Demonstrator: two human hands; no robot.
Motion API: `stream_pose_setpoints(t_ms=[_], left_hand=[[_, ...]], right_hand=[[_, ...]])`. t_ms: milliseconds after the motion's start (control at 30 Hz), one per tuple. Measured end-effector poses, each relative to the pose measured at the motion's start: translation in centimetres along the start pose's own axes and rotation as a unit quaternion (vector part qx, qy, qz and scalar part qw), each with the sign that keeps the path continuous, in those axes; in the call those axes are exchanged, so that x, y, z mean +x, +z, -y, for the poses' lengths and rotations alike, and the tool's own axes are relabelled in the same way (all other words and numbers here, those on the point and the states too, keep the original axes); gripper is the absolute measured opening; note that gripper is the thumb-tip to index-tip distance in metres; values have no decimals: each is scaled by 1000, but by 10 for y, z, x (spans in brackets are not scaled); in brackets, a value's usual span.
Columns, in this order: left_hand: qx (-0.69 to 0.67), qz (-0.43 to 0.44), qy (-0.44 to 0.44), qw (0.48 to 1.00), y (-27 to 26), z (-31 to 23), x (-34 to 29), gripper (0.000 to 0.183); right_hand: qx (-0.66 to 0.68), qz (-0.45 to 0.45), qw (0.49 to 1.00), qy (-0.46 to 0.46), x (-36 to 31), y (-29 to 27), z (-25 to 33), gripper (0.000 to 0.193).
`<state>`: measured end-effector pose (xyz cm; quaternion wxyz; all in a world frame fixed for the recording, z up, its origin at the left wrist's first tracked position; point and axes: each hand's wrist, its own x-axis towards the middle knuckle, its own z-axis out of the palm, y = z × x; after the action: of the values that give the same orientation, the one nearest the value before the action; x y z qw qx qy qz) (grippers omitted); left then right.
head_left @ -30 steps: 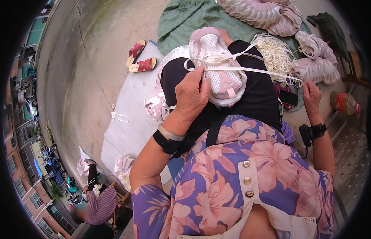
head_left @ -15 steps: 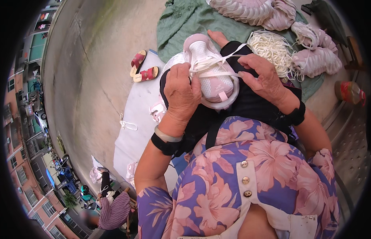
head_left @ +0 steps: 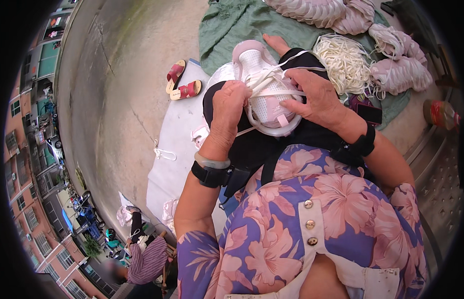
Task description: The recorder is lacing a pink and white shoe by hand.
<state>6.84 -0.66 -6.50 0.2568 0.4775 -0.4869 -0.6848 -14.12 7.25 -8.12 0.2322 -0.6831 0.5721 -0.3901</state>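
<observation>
A pink and white sneaker [head_left: 272,109] rests on my lap over black trousers, its rounded white sole edge toward me. White shoelaces [head_left: 264,78] cross its upper. My left hand [head_left: 228,109] is closed at the shoe's left side, fingertips pinched on a shoelace. My right hand [head_left: 319,99] is at the right side, thumb and forefinger spread apart around the shoe's edge. A straight stretch of lace runs across the shoe into its palm, where the curled fingers seem to hold it; the grip itself is partly hidden.
A heap of white laces [head_left: 341,62] and bundles of pink-white shoe parts [head_left: 401,74] lie on a green cloth [head_left: 232,30]. Red sandals [head_left: 186,90] stand beside a pale sheet [head_left: 167,187]. Right are a phone [head_left: 369,113] and a bottle [head_left: 439,112]. Another person [head_left: 147,259] sits lower left.
My left fingers have drawn into a tighter pinch at the lace. My right hand has moved left, closer over the shoe, with its thumb lower. The phone has come into view.
</observation>
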Motion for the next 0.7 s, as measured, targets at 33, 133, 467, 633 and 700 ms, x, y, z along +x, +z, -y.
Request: stream_pose_setpoints(t_ms=[33, 133, 467, 633, 700], left_hand=[[193, -76, 138, 968, 8, -1, 0, 17], [442, -159, 313, 825, 39, -15, -3, 10], [547, -128, 367, 742, 60, 11, 6, 11], [551, -126, 385, 729, 65, 9, 12, 10], [572, -116, 389, 713, 64, 3, 8, 9]], right_hand=[[-20, -17, 999, -37, 0, 2, 0, 49], [-21, -15, 999, -35, 3, 1, -3, 52], [-18, -4, 999, -45, 2, 11, -12, 30], [-7, -1, 999, -44, 4, 11, -14, 34], [25, 1, 1000, -2, 3, 8, -9, 38]])
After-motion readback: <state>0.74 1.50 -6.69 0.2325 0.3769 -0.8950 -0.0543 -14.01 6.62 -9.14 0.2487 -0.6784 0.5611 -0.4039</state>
